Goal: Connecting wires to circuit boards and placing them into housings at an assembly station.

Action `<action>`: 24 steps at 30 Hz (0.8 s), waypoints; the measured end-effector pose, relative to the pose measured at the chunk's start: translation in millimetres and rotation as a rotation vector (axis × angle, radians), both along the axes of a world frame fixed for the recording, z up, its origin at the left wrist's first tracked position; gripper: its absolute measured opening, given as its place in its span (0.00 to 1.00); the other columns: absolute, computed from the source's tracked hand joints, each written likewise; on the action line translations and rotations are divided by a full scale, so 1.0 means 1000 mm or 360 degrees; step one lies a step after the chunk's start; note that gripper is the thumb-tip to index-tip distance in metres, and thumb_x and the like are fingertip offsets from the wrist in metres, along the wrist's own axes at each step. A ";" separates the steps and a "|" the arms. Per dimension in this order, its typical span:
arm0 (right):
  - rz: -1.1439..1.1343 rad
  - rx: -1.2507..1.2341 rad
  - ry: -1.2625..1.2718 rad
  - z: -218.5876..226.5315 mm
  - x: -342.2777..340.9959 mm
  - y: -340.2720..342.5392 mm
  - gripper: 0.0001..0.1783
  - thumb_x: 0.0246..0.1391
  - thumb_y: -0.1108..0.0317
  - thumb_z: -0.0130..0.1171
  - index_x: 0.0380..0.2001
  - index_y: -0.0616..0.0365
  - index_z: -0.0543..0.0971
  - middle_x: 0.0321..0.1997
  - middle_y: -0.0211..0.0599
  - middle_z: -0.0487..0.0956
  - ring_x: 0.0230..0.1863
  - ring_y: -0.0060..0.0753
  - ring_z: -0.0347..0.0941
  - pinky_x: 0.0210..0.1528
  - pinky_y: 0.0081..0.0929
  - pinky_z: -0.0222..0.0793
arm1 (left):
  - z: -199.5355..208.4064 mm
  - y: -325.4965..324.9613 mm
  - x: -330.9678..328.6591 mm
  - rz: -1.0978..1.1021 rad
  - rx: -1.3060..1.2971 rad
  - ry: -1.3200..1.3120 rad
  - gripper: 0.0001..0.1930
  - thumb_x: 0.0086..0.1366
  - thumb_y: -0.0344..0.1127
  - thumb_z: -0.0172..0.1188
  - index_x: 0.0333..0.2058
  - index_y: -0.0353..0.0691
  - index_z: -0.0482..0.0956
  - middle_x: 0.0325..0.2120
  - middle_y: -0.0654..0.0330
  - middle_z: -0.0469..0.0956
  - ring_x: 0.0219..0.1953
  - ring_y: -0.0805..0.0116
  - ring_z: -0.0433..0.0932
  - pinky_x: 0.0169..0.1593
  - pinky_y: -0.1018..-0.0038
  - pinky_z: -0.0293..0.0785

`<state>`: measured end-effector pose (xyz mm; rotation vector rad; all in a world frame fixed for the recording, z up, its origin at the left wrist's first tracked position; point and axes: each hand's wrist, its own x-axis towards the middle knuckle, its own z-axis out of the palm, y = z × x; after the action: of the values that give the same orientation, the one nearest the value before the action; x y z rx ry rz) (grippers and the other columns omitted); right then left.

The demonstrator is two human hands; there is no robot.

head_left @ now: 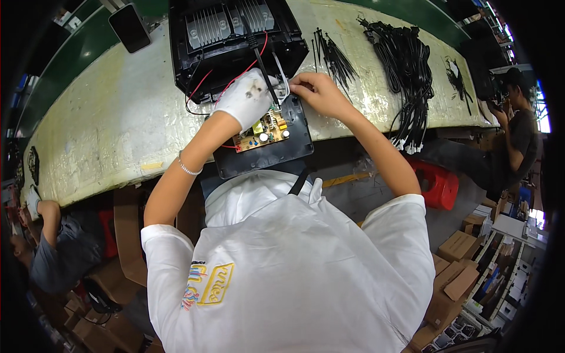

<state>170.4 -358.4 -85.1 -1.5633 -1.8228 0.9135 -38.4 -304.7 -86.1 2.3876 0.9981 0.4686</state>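
My left hand (250, 93), in a stained white glove, bends its fingers around a white cable (285, 73) at the near edge of a black housing (179, 56). A black cable (259, 59) crosses close by its fingertips. My bare right hand (321, 94) pinches thumb and forefinger together just right of the white cable; what lies between them is too small to make out. Below the hands, a circuit board (262, 136) with several components rests on a black plate (268, 159). Red wires (242, 69) run from the housing toward the board, partly hidden by the glove.
Right of the housing lie thin black cable ties (334, 56) and a thick bundle of black cables (406, 70). A phone (129, 28) stands at the far left. A red stool (435, 185) is under the table's right side. Other people sit at both ends.
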 end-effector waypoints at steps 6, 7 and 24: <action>0.0092 -0.0155 0.0196 0.018 0.001 -0.003 0.10 0.57 0.70 0.58 0.40 0.64 0.78 0.34 0.38 0.80 0.33 0.28 0.74 0.39 0.25 0.69 | 0.008 0.011 -0.006 -0.0293 0.0306 0.0145 0.08 0.58 0.34 0.60 0.35 0.40 0.82 0.32 0.56 0.78 0.38 0.57 0.77 0.45 0.68 0.73; 0.0212 -0.0043 -0.0050 0.027 0.002 -0.005 0.09 0.56 0.72 0.59 0.39 0.65 0.77 0.38 0.39 0.80 0.35 0.30 0.75 0.40 0.26 0.70 | 0.009 0.012 -0.016 -0.0369 0.0519 0.0092 0.07 0.58 0.32 0.60 0.34 0.40 0.82 0.32 0.57 0.78 0.37 0.58 0.77 0.45 0.68 0.73; 0.0407 0.1506 -0.0805 0.023 -0.047 -0.006 0.11 0.44 0.77 0.62 0.34 0.66 0.77 0.53 0.46 0.74 0.48 0.43 0.74 0.44 0.33 0.74 | 0.043 -0.002 -0.037 -0.0277 -0.0481 -0.0976 0.05 0.62 0.30 0.59 0.33 0.33 0.78 0.39 0.57 0.76 0.42 0.67 0.75 0.47 0.73 0.72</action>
<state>123.4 -364.9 -62.1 -0.9825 -2.3165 -0.3226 -75.5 -306.8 -42.7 1.8595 0.5322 0.8486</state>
